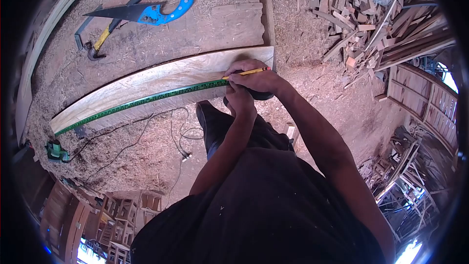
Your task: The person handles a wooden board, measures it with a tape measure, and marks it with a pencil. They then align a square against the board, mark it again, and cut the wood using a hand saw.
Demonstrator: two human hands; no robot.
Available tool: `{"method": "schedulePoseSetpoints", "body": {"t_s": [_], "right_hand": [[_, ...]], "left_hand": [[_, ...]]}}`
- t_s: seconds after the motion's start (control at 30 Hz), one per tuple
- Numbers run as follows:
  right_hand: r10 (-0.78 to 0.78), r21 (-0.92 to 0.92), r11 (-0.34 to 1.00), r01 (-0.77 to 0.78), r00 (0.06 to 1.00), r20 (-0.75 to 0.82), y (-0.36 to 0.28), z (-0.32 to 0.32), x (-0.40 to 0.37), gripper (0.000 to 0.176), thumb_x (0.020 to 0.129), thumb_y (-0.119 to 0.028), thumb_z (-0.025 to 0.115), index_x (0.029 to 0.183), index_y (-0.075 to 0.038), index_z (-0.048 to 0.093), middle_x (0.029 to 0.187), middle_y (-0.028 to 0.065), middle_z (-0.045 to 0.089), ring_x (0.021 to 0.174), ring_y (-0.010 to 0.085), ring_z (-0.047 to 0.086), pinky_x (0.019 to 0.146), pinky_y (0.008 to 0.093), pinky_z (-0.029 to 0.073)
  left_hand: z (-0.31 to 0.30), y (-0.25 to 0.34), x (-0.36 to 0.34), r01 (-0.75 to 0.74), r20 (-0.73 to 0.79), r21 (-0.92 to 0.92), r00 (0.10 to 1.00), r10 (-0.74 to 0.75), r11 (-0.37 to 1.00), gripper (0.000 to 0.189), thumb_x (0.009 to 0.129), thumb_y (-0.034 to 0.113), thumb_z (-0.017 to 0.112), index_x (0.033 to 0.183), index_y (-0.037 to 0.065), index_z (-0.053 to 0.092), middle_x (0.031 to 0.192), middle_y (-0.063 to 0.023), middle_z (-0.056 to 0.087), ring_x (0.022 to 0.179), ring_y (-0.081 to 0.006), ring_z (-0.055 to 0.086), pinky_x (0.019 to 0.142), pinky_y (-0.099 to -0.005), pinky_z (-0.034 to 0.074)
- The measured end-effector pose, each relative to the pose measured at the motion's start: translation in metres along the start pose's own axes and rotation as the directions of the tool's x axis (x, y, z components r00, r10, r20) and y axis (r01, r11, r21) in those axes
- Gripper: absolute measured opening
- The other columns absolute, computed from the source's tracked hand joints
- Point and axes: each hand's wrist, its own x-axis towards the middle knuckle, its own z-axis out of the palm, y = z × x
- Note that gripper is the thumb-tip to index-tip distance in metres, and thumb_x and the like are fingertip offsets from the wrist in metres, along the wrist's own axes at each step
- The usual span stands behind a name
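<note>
Right hand (256,77) grip: fingers pinched shut on a yellow pencil (246,72). The tip is down at the near edge of the plank (161,80), close to its right end, right where the green rule (146,100) stops.

Left hand (239,99) is just below, touching the right, at that same rule end. Looks like it pins the rule down. Can't tell if its fingers are curled or flat, the right hand covers them.

The rule lies along the plank's near edge, out to the left end. The plank lies across the shavings-covered floor (312,98), with the person's leg just under its near edge.

My read is a pencil mark against the rule. To do it well:
- Press the rule flat and tight to the edge. Its left end is unheld and could drift.
- Tilt the pencil so the point rides the rule's edge.
- One light pass, eye straight above the mark to avoid parallax.
- Any shavings under the rule would lift it.

Around:
- Blue-handled saw (146,12) and yellow-handled hammer (110,29) touching, well apart past the plank's far edge, toward the left.
- Black cable (146,132) loops on the floor on the near side.
- Scrap pile (361,14) beyond the plank's right end.
</note>
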Motion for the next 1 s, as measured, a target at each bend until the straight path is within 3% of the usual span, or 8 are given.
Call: {"method": "schedulePoseSetpoints", "body": {"t_s": [0.1, 0.2, 0.4, 0.5, 0.6, 0.7, 0.8, 1.0], "right_hand": [[0.004, -0.005, 1.000, -0.004, 1.000, 0.004, 0.000, 0.001, 0.000, 0.032, 0.102, -0.026, 0.068, 0.124, -0.004, 0.078, 0.118, 0.0127, 0.078, 0.113, 0.0234, 0.073, 0.103, 0.0345, 0.056], [-0.011, -0.034, 0.999, 0.011, 1.000, -0.003, -0.002, 0.000, 0.000, 0.032, 0.102, -0.025, 0.068, 0.124, -0.004, 0.078, 0.118, 0.0127, 0.078, 0.113, 0.0238, 0.073, 0.103, 0.0345, 0.056], [-0.009, 0.007, 1.000, 0.009, 1.000, -0.009, 0.002, 0.002, 0.003, 0.034, 0.100, -0.032, 0.067, 0.119, -0.005, 0.078, 0.115, 0.0141, 0.078, 0.115, 0.0299, 0.072, 0.104, 0.0396, 0.054], [-0.042, -0.055, 0.998, 0.040, 0.998, -0.041, 0.006, 0.004, 0.006, 0.032, 0.100, -0.030, 0.067, 0.118, -0.006, 0.078, 0.117, 0.0147, 0.077, 0.115, 0.0309, 0.072, 0.105, 0.0403, 0.054], [-0.086, -0.148, 0.986, 0.081, 0.996, -0.032, -0.003, 0.005, 0.006, 0.029, 0.101, -0.026, 0.070, 0.119, -0.005, 0.076, 0.112, 0.0146, 0.078, 0.110, 0.0328, 0.074, 0.099, 0.0401, 0.057], [-0.143, -0.439, 0.897, 0.044, 0.971, -0.194, -0.018, 0.023, -0.011, 0.027, 0.098, -0.025, 0.072, 0.118, -0.009, 0.074, 0.110, 0.0120, 0.078, 0.109, 0.0336, 0.073, 0.098, 0.0425, 0.057], [-0.288, -0.556, 0.828, -0.075, 0.793, -0.537, -0.022, 0.036, -0.043, 0.026, 0.096, -0.027, 0.074, 0.117, -0.012, 0.073, 0.105, 0.0090, 0.078, 0.107, 0.0343, 0.073, 0.097, 0.0436, 0.057], [-0.103, -0.635, 0.749, -0.191, 0.912, -0.397, 0.001, 0.046, -0.105, 0.070, 0.092, -0.041, 0.082, 0.153, -0.016, 0.058, 0.156, 0.0153, 0.060, 0.144, 0.0443, 0.053, 0.121, 0.0512, 0.045]], "left_hand": [[-0.002, 0.001, 0.001, 0.051, -0.002, 0.061, 0.999, -0.051, 0.997, 0.049, 0.121, 0.036, 0.041, 0.144, -0.005, 0.056, 0.129, -0.0179, 0.069, 0.115, -0.0224, 0.069, 0.099, -0.0346, 0.054], [-0.010, -0.009, 0.012, 0.047, 0.001, 0.067, 0.999, -0.048, 0.997, 0.045, 0.120, 0.040, 0.045, 0.147, 0.005, 0.055, 0.117, -0.0071, 0.069, 0.093, -0.0129, 0.071, 0.065, -0.0277, 0.055], [-0.005, -0.015, 0.013, -0.017, -0.024, -0.023, 1.000, 0.016, 1.000, 0.043, 0.120, 0.039, 0.045, 0.143, 0.006, 0.057, 0.113, -0.0059, 0.069, 0.083, -0.0110, 0.069, 0.056, -0.0267, 0.050], [-0.009, -0.010, 0.011, 0.006, 0.020, 0.032, 1.000, -0.007, 0.999, 0.044, 0.119, 0.041, 0.046, 0.143, 0.005, 0.057, 0.117, -0.0076, 0.070, 0.092, -0.0143, 0.072, 0.066, -0.0305, 0.057], [-0.004, -0.001, 0.003, 0.041, 0.028, 0.026, 0.999, -0.042, 0.999, 0.049, 0.121, 0.036, 0.041, 0.144, -0.005, 0.056, 0.128, -0.0168, 0.068, 0.116, -0.0229, 0.068, 0.097, -0.0353, 0.055], [-0.013, -0.019, 0.009, -0.006, 0.115, -0.192, 0.993, 0.028, 0.981, 0.051, 0.120, 0.038, 0.041, 0.142, -0.005, 0.056, 0.125, -0.0176, 0.070, 0.114, -0.0253, 0.070, 0.095, -0.0364, 0.058], [-0.013, -0.005, 0.014, 0.072, 0.134, 0.059, 0.988, -0.080, 0.996, 0.051, 0.120, 0.039, 0.040, 0.144, -0.004, 0.054, 0.123, -0.0185, 0.071, 0.110, -0.0277, 0.073, 0.092, -0.0392, 0.061], [-0.003, 0.024, -0.013, 0.180, 0.087, -0.059, 0.981, -0.175, 0.982, 0.040, 0.119, 0.033, 0.040, 0.135, 0.001, 0.057, 0.118, -0.0147, 0.072, 0.104, -0.0276, 0.076, 0.086, -0.0415, 0.065]]}}
